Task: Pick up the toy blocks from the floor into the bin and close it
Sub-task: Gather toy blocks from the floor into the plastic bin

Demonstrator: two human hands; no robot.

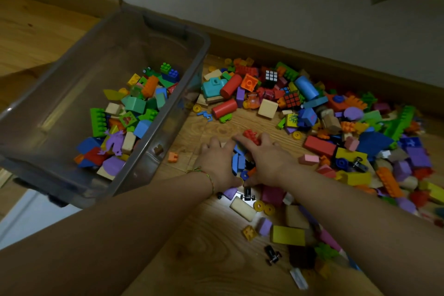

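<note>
1. The left hand point(218, 161) and right hand point(269, 158) lie side by side on the wooden floor point(216, 259), cupping a small heap of blue blocks point(237, 162) between them.
2. The left fingers point(211, 143) are bent at the knuckles and curl round the heap's left side. Their tips are hidden.
3. The right fingers point(240, 138) are spread and fairly straight, lying over a red brick point(251, 136) at the heap's 12 o'clock edge.
4. A thin thread bracelet point(209, 175) circles the left wrist.
5. The bin point(60, 74), of translucent grey plastic, stands open at 10 o'clock from the hands and is partly filled with mixed coloured pieces.
6. The loose toy blocks point(348, 151) spread over the floor from 12 o'clock round to 4 o'clock of the hands, along the baseboard.
7. At 12 o'clock the spread includes two red cylinders point(230, 86), a teal toy camera point(212, 86) and two puzzle cubes point(271, 75).
8. A small orange brick point(173, 157) lies alone at 9 o'clock, between the left hand and the bin wall.
9. A yellow block point(288, 235) and a black wheel piece point(272, 255) lie at 5 o'clock, near the right forearm.
</note>
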